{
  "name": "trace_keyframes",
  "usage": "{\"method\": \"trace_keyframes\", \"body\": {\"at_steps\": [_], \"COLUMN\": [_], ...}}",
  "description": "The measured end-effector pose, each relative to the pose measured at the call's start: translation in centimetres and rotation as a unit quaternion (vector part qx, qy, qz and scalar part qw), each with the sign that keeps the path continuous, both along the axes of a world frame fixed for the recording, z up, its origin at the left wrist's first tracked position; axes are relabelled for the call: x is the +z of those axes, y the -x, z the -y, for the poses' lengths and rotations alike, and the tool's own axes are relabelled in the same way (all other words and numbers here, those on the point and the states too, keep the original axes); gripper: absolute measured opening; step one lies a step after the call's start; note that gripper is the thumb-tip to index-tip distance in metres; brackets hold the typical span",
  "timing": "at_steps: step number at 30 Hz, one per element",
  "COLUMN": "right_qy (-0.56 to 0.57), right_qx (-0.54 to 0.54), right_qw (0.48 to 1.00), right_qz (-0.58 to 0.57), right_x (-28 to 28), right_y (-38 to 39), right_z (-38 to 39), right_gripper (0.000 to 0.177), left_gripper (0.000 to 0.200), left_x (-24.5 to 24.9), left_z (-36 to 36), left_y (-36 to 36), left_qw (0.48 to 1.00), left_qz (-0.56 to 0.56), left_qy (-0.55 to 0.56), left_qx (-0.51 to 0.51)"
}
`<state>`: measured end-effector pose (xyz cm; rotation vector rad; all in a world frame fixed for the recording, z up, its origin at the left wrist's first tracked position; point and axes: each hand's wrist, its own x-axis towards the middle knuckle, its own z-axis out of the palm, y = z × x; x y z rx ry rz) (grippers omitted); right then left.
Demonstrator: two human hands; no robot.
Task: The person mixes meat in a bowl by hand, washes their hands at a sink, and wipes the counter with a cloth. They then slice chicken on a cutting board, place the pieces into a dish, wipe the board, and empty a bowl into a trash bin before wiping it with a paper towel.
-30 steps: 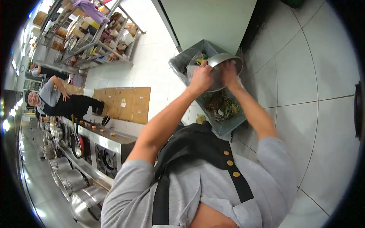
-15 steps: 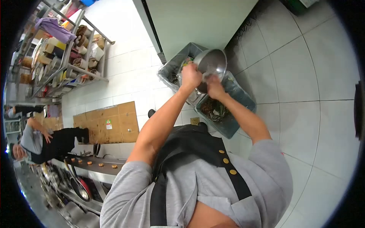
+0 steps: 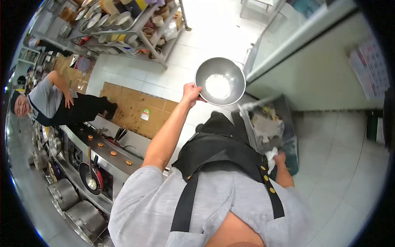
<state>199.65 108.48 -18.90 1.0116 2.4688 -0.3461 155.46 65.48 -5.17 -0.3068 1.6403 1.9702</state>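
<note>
One steel bowl (image 3: 220,81) is held up above the tiled floor, its inside turned to the camera with a pale glare at the bottom, so whether anything is left in it is hard to say. The left hand (image 3: 191,92) grasps it by the rim, fingers curled over the edge. The right hand (image 3: 280,158) is low beside the apron, clenched on one white wad (image 3: 270,157); cloth or paper, I cannot tell, and the torso hides part of the hand. Just above that hand stands one lined waste bin (image 3: 287,108) holding pale scraps, set against the wall; a teal edge below it may be a second bin, but too little shows. One co-worker (image 3: 53,103) stands by the stove (image 3: 109,154), which shows four orange knobs. One red frying pan (image 3: 91,178) hangs at its front, and two large steel pots (image 3: 84,220) sit at the lower left, cut off by the lens edge. One shelf rack (image 3: 135,24) holds crockery too crowded to count.
</note>
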Motion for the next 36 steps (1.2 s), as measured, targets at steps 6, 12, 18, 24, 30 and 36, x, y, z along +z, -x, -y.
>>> {"method": "trace_keyframes", "body": {"at_steps": [6, 12, 18, 24, 30, 36], "right_qy": [0.406, 0.396, 0.403, 0.416, 0.139, 0.101], "right_qx": [-0.163, -0.1, -0.076, -0.136, -0.106, -0.155], "right_qw": [0.854, 0.9, 0.912, 0.896, 0.935, 0.936], "right_qz": [0.281, 0.15, 0.001, -0.081, -0.309, -0.298], "right_x": [-4.0, -5.8, -2.0, 2.7, 1.5, -2.7], "right_y": [12.4, 35.7, 57.7, 74.2, 94.3, 118.7], "right_z": [3.2, 3.5, 2.4, -0.8, -9.1, -19.0], "right_gripper": [0.013, 0.016, 0.019, 0.023, 0.032, 0.036], "left_gripper": [0.018, 0.016, 0.01, 0.02, 0.025, 0.016], "left_x": [-0.1, 1.4, 4.4, 8.9, 13.7, 17.0], "left_z": [-0.2, -11.1, -23.3, -29.1, -23.6, -6.4], "left_y": [12.1, 28.8, 47.3, 71.2, 96.2, 117.2], "left_qw": [0.993, 0.995, 0.991, 0.966, 0.812, 0.554], "left_qz": [0.002, 0.037, 0.054, -0.05, -0.163, -0.249], "left_qy": [-0.081, -0.097, -0.114, -0.208, -0.338, -0.286], "left_qx": [0.083, 0.012, -0.037, 0.147, 0.447, 0.741]}}
